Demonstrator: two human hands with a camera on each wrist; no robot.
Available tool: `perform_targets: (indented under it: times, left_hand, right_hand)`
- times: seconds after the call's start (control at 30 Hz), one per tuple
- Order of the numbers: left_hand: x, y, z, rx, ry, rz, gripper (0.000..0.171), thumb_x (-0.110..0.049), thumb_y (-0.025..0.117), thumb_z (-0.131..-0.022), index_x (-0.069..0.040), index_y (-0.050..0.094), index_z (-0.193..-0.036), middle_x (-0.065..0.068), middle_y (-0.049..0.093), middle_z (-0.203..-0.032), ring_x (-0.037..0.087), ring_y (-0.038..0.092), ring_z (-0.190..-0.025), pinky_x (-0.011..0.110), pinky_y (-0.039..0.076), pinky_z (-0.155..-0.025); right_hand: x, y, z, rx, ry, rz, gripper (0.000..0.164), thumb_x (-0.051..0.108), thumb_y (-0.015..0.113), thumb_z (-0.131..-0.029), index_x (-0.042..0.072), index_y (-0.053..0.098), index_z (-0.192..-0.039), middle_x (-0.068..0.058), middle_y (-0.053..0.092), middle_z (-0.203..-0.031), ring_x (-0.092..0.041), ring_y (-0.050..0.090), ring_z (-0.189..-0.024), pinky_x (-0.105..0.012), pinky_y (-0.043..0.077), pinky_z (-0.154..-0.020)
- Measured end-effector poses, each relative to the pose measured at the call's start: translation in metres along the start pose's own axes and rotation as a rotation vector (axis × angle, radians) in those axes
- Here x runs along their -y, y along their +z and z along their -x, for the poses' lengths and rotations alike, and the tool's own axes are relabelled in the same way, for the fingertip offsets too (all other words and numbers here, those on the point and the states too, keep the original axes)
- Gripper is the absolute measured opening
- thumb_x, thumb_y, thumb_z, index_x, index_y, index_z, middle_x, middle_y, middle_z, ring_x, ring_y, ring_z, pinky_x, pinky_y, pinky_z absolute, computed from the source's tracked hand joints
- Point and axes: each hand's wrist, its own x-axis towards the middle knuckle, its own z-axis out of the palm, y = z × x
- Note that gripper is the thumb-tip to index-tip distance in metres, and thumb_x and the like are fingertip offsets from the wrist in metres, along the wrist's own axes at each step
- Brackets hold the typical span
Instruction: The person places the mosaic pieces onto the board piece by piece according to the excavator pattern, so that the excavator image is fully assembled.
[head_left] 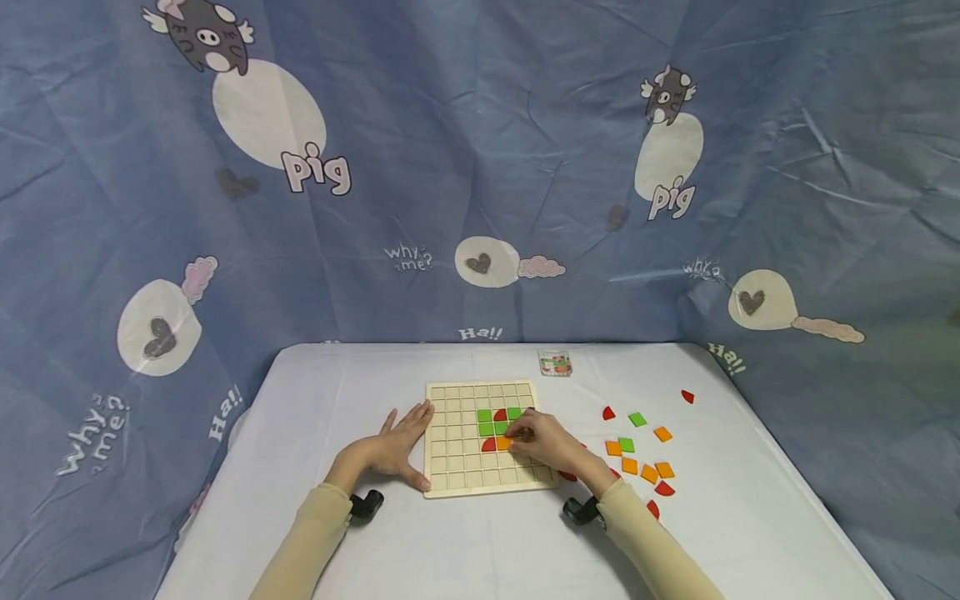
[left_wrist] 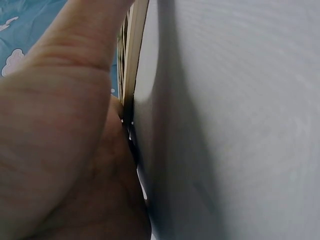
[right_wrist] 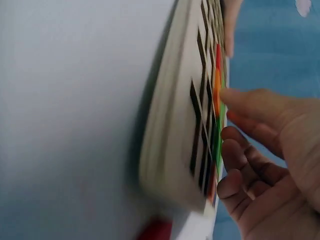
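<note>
A square wooden grid board [head_left: 455, 467] lies on the table, with green tiles [head_left: 486, 429], red quarter-round tiles [head_left: 489, 445] and an orange square tile [head_left: 504, 443] in its cells. My left hand [head_left: 393, 446] rests at the board's left edge, fingers spread and thumb at the near left corner. The wooden edge [left_wrist: 134, 55] shows beyond that hand in the left wrist view. Over the board's right part, my right hand [head_left: 551, 442] holds the orange tile at its cell with thumb and curled forefinger. The other fingers [right_wrist: 235, 155] bend above green tiles, and the hand hides several cells.
Loose orange tiles [head_left: 629, 466], green tiles [head_left: 637, 419] and red quarter-round tiles [head_left: 664, 489] lie scattered right of the board. A small patterned card [head_left: 555, 363] is behind the board. A blue printed cloth [head_left: 420, 167] hangs around the white table [head_left: 480, 550].
</note>
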Motion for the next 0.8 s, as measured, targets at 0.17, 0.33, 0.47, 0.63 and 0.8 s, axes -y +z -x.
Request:
perform_targets:
  times: [0.17,0.33,0.47,0.63,0.8]
  left_hand:
    - [0.000,0.001,0.000,-0.003,0.007,0.006,0.140,-0.064,0.082,-0.059,-0.003,0.000,-0.154,0.014,-0.007,-0.163,0.030,-0.007,-0.151,0.058,-0.011,-0.118]
    - [0.000,0.001,0.001,-0.008,0.007,0.006,0.140,-0.063,0.082,-0.059,-0.003,-0.001,-0.155,0.014,-0.007,-0.163,0.031,-0.007,-0.151,0.058,-0.012,-0.118]
    - [0.000,0.001,0.000,-0.014,0.009,0.005,0.140,-0.063,0.082,-0.059,-0.002,0.000,-0.154,0.015,-0.006,-0.163,0.031,-0.006,-0.151,0.059,-0.011,-0.118]
    - [0.001,0.001,0.000,-0.009,0.013,-0.011,0.140,-0.065,0.081,-0.059,-0.002,-0.001,-0.154,0.015,-0.006,-0.163,0.032,-0.006,-0.151,0.059,-0.010,-0.118]
    - [-0.001,0.000,0.000,-0.015,0.013,0.007,0.140,-0.062,0.082,-0.059,-0.002,0.000,-0.154,0.015,-0.005,-0.163,0.032,-0.005,-0.151,0.059,-0.011,-0.118]
  right_hand:
    - [-0.017,-0.018,0.021,0.005,0.069,-0.075,0.013,0.018,0.075,-0.084,0.016,0.066,-0.092,0.005,0.061,-0.088,-0.007,0.054,-0.076,-0.019,0.049,-0.065]
    - [-0.040,-0.043,0.049,-0.009,0.162,-0.086,0.023,0.022,0.079,-0.080,0.015,0.060,-0.092,0.003,0.059,-0.086,-0.012,0.053,-0.080,-0.020,0.046,-0.066]
    - [-0.057,-0.062,0.072,-0.013,0.239,-0.100,0.029,0.022,0.078,-0.080,0.013,0.059,-0.100,-0.002,0.059,-0.093,-0.016,0.053,-0.085,-0.021,0.046,-0.068]
    - [-0.075,-0.077,0.095,-0.015,0.320,-0.067,0.033,0.018,0.077,-0.081,0.010,0.059,-0.107,-0.002,0.060,-0.101,-0.017,0.053,-0.090,-0.027,0.050,-0.078]
    - [-0.086,-0.081,0.103,0.002,0.393,-0.050,0.030,0.015,0.076,-0.082,0.010,0.060,-0.107,-0.001,0.060,-0.105,-0.017,0.054,-0.098,-0.040,0.048,-0.093]
